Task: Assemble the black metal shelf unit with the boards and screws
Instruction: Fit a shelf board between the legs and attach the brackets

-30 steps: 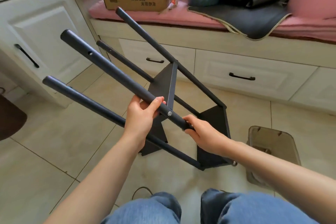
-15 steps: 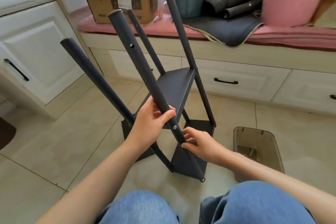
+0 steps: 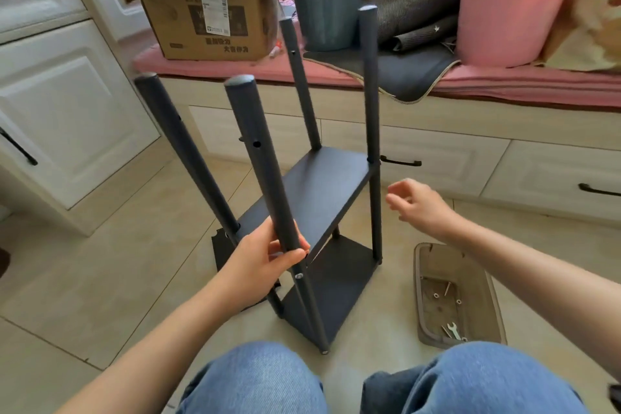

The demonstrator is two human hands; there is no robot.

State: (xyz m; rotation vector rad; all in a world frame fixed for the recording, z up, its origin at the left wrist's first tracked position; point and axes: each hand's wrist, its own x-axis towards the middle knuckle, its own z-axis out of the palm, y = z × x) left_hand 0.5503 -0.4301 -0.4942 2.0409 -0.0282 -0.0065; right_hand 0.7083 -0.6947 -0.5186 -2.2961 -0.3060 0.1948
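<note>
Shelf unit [image 3: 331,198] base behind knees [image 3: 255,376]

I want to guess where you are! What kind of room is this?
Probably a room at home: a window-seat bench with a pink cushion, white drawers below, a cardboard box, and tiled floor.

The black metal shelf unit [image 3: 327,198] is standing upright on the floor. Its two boards [image 3: 331,279] are sitting fixed between four poles.

Beige tiled floor [image 3: 84,265], white cabinets [image 3: 67,111], pink-cushioned window bench [image 3: 504,84] with drawers.
</note>
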